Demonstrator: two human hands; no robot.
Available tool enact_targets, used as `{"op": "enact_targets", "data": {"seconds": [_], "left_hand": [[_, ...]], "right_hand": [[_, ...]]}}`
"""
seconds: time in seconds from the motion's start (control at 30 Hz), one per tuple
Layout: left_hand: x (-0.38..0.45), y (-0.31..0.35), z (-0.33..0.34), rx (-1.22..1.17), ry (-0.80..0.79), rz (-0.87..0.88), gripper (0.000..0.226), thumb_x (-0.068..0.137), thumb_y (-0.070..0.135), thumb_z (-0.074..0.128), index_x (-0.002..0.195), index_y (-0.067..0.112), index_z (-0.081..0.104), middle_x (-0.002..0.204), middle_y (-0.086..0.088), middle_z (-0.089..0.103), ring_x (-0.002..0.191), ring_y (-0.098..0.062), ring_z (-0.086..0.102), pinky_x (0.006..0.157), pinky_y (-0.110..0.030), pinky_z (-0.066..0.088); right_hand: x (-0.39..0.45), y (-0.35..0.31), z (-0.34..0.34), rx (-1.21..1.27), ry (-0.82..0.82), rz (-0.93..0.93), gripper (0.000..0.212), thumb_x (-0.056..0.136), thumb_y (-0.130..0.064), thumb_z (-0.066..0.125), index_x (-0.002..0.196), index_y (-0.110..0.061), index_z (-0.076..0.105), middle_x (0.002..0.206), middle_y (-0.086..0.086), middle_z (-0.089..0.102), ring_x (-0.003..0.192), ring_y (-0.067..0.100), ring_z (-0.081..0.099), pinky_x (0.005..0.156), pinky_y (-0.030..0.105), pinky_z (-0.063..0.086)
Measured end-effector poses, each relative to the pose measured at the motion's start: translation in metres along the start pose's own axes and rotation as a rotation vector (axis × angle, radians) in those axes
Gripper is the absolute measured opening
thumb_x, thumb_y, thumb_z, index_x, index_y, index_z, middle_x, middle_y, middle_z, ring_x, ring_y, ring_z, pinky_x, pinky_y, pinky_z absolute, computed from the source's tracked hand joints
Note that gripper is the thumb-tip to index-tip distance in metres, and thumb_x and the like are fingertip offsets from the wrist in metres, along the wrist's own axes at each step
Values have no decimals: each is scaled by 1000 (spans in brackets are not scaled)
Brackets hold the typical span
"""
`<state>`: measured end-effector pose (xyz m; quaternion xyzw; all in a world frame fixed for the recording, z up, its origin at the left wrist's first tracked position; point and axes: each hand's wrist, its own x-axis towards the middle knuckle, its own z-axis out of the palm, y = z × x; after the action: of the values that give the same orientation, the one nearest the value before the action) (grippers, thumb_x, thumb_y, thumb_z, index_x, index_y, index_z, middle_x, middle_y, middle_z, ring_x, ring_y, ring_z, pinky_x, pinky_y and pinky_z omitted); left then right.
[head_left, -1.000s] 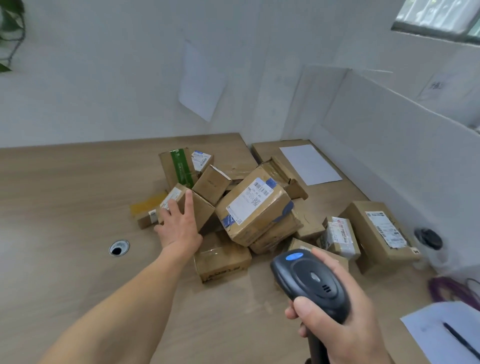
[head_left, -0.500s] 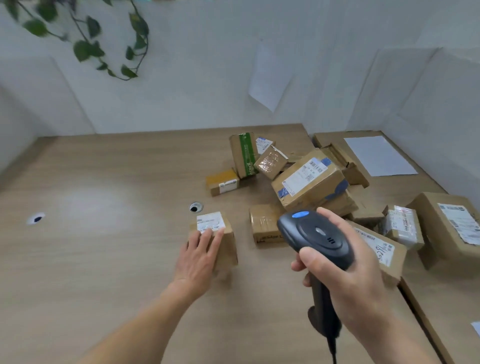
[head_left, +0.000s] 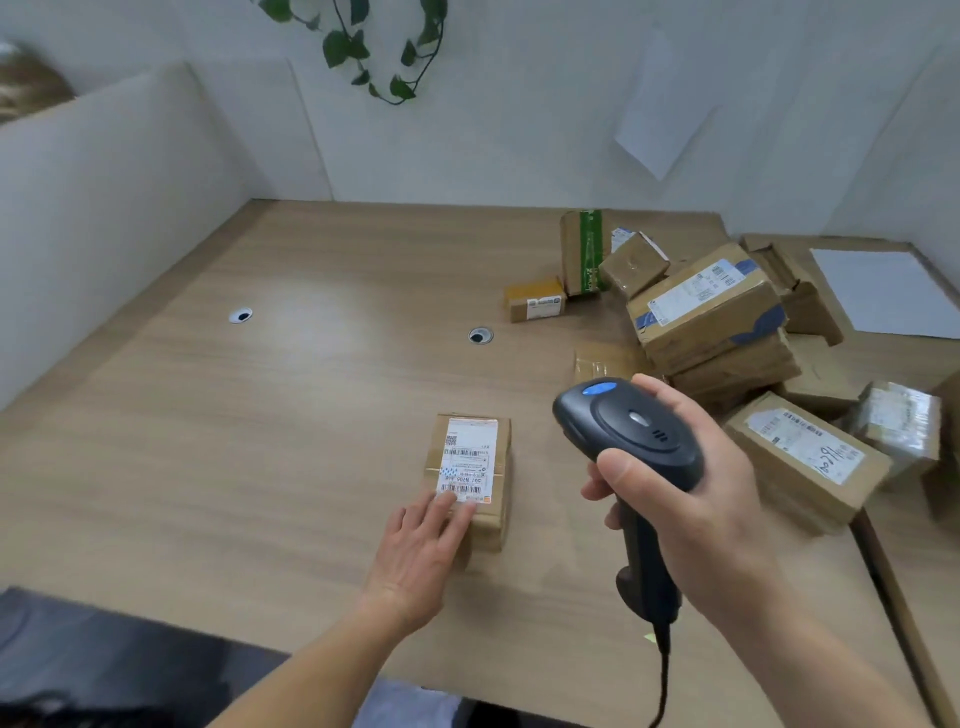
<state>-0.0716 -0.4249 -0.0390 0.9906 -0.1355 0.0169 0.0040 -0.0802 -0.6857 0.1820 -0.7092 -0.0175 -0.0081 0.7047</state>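
Head view: the small parcel (head_left: 470, 467) lies label-up on the tabletop (head_left: 260, 441), its long axis running away from the person, its near end under the flat fingers of the left hand (head_left: 415, 556). Just to its right, the right hand (head_left: 696, 509) grips the scanner (head_left: 631, 434) above the tabletop. There is room to the left; the box pile (head_left: 717, 317) crowds the right.

Cannot read the print on the shipping label (head_left: 469, 457) of the small parcel (head_left: 488, 530): too small. Near corner of it hidden under left hand (head_left: 415, 561) fingers. Right of the parcel, barcode scanner (head_left: 631, 431) grip buried in the right hand (head_left: 711, 519), cable (head_left: 664, 686) cut off at the bottom edge. Farther right, box pile (head_left: 706, 306) cropped. Far left, blurred brown shape (head_left: 28, 83), unidentifiable.
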Motion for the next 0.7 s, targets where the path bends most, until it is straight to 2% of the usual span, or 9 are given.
{"op": "enact_targets", "data": {"seconds": [0.07,0.1,0.17,0.23,0.33,0.4,0.53,0.63,0.7], "left_hand": [[-1,8,-11,-78,-21,-133,75,55,47,73,126,29,55,138,-2,41,123,-32,51,87,-41,52],[3,12,-17,-129,-25,-216,66,63,58,65,122,30,56,141,-1,38,128,-31,45,91,-42,50],[18,21,-25,-237,-99,-383,67,68,74,59,120,31,54,146,2,29,134,-26,31,99,-41,45],[35,31,-27,-315,-136,-527,77,63,81,62,119,29,49,146,1,25,132,-25,30,98,-42,46],[56,40,-25,-388,-175,-680,91,61,78,71,126,21,43,143,-5,24,124,-30,38,94,-42,49],[63,41,-23,-388,-209,-710,91,61,69,74,129,18,39,139,-7,26,118,-33,41,92,-41,49],[57,20,-28,-354,-264,-687,90,63,55,76,133,18,33,133,-8,25,115,-32,41,89,-38,45],[38,-23,-32,-319,-301,-684,108,62,55,77,146,24,17,135,-11,23,120,-32,38,95,-39,42],[24,-58,-39,-202,-292,-640,117,61,53,77,152,27,7,134,-11,23,120,-31,37,96,-39,41]], "right_hand": [[-6,-1,2,0,-13,3,84,53,-46,79,133,-32,56,95,4,76,73,26,75,53,30,57],[-8,-1,2,-1,-19,5,84,54,-45,79,133,-31,56,96,4,76,74,26,75,53,29,57],[-11,-1,3,-5,-26,12,82,55,-44,80,133,-31,57,97,4,76,75,27,75,53,30,57],[-14,0,2,-10,-21,20,82,54,-45,80,132,-32,57,98,4,75,75,28,74,53,31,58],[-16,1,0,-23,-1,32,84,53,-48,80,132,-34,56,99,4,75,77,28,74,53,30,58],[-15,2,2,-33,15,38,89,52,-48,80,136,-31,54,100,5,75,78,28,75,53,31,58],[-13,2,20,-27,28,39,87,53,-47,80,135,-30,55,100,2,75,77,30,75,53,32,58],[-12,3,43,-18,8,39,83,54,-46,80,132,-33,56,100,1,75,76,30,75,52,32,58],[-11,3,61,-4,-1,38,83,53,-45,81,132,-33,56,99,4,76,74,30,75,52,32,57]]}}
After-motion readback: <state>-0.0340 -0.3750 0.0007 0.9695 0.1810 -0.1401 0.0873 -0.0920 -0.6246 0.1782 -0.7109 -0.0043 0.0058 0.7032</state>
